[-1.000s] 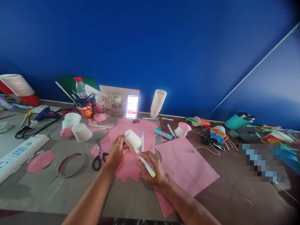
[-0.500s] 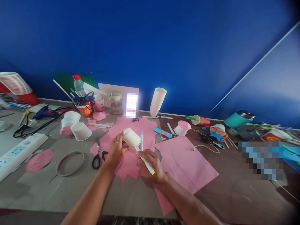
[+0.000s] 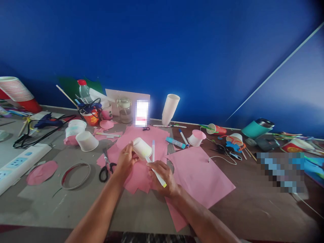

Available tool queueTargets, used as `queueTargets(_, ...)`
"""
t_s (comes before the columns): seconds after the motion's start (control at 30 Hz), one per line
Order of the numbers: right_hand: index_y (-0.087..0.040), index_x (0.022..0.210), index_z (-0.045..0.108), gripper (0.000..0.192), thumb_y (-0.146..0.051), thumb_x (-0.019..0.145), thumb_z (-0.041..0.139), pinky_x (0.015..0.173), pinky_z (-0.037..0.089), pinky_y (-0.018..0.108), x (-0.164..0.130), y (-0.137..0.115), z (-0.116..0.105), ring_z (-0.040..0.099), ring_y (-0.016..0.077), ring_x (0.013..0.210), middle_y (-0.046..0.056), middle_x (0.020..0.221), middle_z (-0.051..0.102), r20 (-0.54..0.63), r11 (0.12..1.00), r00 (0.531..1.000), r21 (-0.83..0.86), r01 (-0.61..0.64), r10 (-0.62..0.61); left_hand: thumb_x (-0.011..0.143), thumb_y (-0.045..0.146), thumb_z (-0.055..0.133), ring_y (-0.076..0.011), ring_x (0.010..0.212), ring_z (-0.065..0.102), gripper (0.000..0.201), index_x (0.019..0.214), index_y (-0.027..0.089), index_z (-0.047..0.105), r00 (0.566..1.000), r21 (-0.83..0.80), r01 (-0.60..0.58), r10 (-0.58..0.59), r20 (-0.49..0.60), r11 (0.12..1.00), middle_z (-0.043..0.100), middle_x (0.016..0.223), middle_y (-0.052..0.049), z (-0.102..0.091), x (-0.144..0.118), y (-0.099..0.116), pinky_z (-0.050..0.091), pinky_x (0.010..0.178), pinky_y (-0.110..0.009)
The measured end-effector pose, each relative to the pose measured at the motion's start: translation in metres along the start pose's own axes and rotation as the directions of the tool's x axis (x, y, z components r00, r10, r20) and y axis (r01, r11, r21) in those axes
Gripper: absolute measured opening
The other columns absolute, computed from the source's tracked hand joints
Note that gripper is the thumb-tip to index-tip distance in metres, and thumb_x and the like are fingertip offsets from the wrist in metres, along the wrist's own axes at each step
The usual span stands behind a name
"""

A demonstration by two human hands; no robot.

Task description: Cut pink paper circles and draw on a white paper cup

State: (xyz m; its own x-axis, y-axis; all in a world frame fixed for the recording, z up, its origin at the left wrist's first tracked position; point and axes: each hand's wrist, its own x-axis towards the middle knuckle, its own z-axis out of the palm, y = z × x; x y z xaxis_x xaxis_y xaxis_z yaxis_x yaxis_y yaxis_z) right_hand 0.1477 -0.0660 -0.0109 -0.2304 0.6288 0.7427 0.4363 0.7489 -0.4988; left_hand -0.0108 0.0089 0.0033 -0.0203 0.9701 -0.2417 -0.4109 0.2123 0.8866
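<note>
Tilted over the pink paper, a white paper cup point(image 3: 142, 148) is gripped at its left side by my left hand point(image 3: 127, 160). My right hand point(image 3: 163, 178) is closed around a white marker with a yellow end point(image 3: 160, 178). The marker's tip meets the cup near its lower right edge, where a faint yellow tint shows. Just behind my right hand lies a white pen with a pale blue cap point(image 3: 153, 150). Pink paper sheets point(image 3: 199, 175) spread beneath and to the right of my hands. Black-handled scissors point(image 3: 106, 167) rest left of my left forearm.
A tape ring point(image 3: 76, 175), a power strip point(image 3: 24, 165) and a white cup point(image 3: 86, 140) are on the left. A glue stick point(image 3: 175, 142) and a cup with a pink top point(image 3: 196, 137) lie right of centre. Stacked cups point(image 3: 170, 109) stand near the blue wall.
</note>
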Motion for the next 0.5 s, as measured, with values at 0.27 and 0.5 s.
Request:
queueTargets(0.27, -0.025, 0.116, 0.060, 0.034, -0.013, 0.086, 0.051, 0.071, 0.057, 0.035, 0.0006, -0.0025, -0.0017, 0.067, 0.0207, 0.074, 0.004, 0.084, 0.071, 0.037, 1.000, 0.999, 0.002, -0.028, 0.028, 0.072, 0.053, 0.070, -0.0264, 0.089, 0.069, 0.042, 0.094, 0.018, 0.061, 1.000, -0.006, -0.006, 0.006, 0.001, 1.000, 0.070, 0.085, -0.009, -0.0031, 0.0033, -0.0033, 0.056, 0.069, -0.033)
queueTargets(0.5, -0.025, 0.115, 0.060, 0.031, -0.013, 0.087, 0.053, 0.068, 0.058, 0.036, 0.0007, -0.0001, -0.0031, 0.068, 0.0219, 0.076, 0.005, 0.087, 0.072, -0.026, 0.999, 0.999, -0.034, -0.033, 0.032, 0.071, 0.055, 0.072, -0.0257, 0.087, 0.070, 0.046, 0.098, 0.019, 0.060, 1.000, -0.044, -0.003, 0.003, -0.007, 0.999, 0.070, 0.082, -0.007, -0.0046, 0.0083, -0.0072, 0.057, 0.068, -0.034)
